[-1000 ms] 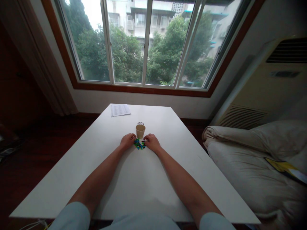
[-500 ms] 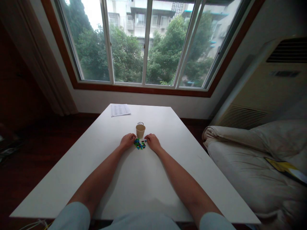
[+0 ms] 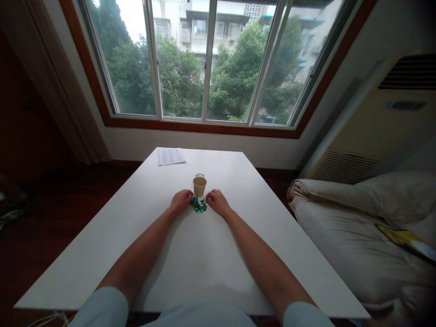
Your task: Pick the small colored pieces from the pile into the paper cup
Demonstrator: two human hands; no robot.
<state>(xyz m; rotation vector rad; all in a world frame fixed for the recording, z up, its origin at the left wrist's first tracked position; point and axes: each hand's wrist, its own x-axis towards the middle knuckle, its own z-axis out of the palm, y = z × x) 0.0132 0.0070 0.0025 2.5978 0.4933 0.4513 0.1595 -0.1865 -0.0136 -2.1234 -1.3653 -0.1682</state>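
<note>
A small heap of blue and green pieces [image 3: 198, 205] lies on the white table [image 3: 190, 259], just in front of a tan paper cup [image 3: 199, 186]. My left hand [image 3: 180, 200] rests at the heap's left edge with its fingers curled. My right hand [image 3: 217, 202] sits at the heap's right edge, fingertips pinched together over a piece; what they hold is too small to name. Both forearms stretch across the table toward the cup.
A printed sheet of paper [image 3: 170, 156] lies at the table's far left corner. A small dark ring-like object [image 3: 199, 175] sits behind the cup. A sofa with a light cover [image 3: 361, 227] stands to the right, and a floor air conditioner [image 3: 381, 122] beyond it.
My right hand's fingertips have shifted slightly up and left at the heap's edge. My left hand and the cup stay where they were.
</note>
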